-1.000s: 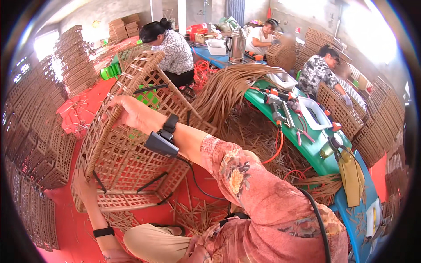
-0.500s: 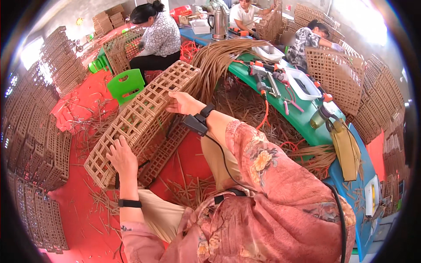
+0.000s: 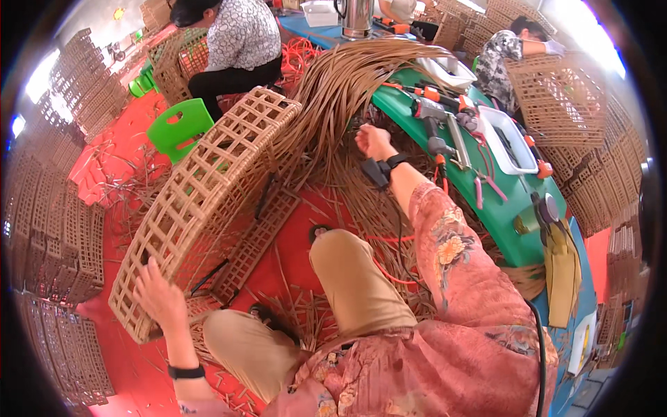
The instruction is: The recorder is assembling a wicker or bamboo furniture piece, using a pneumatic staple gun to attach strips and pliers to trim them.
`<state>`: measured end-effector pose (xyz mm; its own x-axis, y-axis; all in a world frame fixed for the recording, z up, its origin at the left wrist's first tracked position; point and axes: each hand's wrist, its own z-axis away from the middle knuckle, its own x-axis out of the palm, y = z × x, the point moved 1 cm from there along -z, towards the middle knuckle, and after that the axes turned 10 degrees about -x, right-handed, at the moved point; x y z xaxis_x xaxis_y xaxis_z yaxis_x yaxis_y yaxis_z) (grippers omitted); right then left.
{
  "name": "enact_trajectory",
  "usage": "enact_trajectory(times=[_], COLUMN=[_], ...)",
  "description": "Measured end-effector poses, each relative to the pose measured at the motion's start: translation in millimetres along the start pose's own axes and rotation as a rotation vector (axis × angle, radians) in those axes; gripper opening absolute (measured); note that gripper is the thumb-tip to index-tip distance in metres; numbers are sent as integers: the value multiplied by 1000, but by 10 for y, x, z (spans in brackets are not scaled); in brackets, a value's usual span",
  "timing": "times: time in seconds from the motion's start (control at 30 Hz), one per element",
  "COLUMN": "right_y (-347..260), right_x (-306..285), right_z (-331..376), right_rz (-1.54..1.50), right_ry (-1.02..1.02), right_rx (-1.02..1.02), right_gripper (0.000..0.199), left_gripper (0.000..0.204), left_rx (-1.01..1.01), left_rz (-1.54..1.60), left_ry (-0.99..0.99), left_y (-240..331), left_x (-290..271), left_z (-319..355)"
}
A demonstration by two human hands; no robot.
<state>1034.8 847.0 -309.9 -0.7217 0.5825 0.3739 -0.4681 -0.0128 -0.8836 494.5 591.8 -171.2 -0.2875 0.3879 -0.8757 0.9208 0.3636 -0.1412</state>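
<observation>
A brown openwork woven basket [image 3: 208, 201] stands tilted on the left, its lattice side up and its hollow inside toward my knees. Dark rods show inside it. My left hand [image 3: 161, 293] grips the basket's near end, fingers hooked into the lattice. Away from the basket, my right hand [image 3: 376, 144] is beside a thick bundle of long brown strips [image 3: 340, 83]. Its fingers are curled together, and what they hold, if anything, is too small to make out.
On the right, a green bench [image 3: 500, 215] bears a nail gun [image 3: 438, 132], pink-handled pliers [image 3: 486, 186] and a white tray [image 3: 511, 142]. A green chair [image 3: 179, 128] stands beyond the basket. Cut strips litter the red floor [image 3: 132, 361]. Stacked baskets [image 3: 55, 243] line the left; co-workers sit beyond.
My right hand has left the basket's far end and moved right to the strip bundle. My left hand has slid nearer along the basket, which now sits lower and farther left in view.
</observation>
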Motion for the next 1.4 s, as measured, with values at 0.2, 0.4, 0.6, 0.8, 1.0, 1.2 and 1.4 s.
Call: enact_trajectory(times=[0.2,0.4,0.6,0.8,1.0,1.2,1.4], right_y=[197,351,375,400,432,286,286], right_x=[164,490,682,615,723,926,1140], right_z=[-930,-1792,-1756,-1615,-1690,-1763,-2110], right_rz=[154,841,795,401,264,241,224], right_ry=[-58,174,104,-22,-27,15,168], right_rx=[-175,-623,-330,-337,-391,-447,-449], right_gripper=[16,30,26,21,18,8,19], left_gripper=[55,60,55,51,51,52,54], left_rx=[-40,-12,-107,-55,-71,-86,-148], left_rz=[-10,83,6,-11,11,-6,38], left_ry=[24,-4,-21,15,-27,26,-43], left_y=[-85,-98,-167,-181,-134,-164,-195], left_x=[124,223,255,270,146,306,236], left_z=[-21,5,77,70,23,98,99])
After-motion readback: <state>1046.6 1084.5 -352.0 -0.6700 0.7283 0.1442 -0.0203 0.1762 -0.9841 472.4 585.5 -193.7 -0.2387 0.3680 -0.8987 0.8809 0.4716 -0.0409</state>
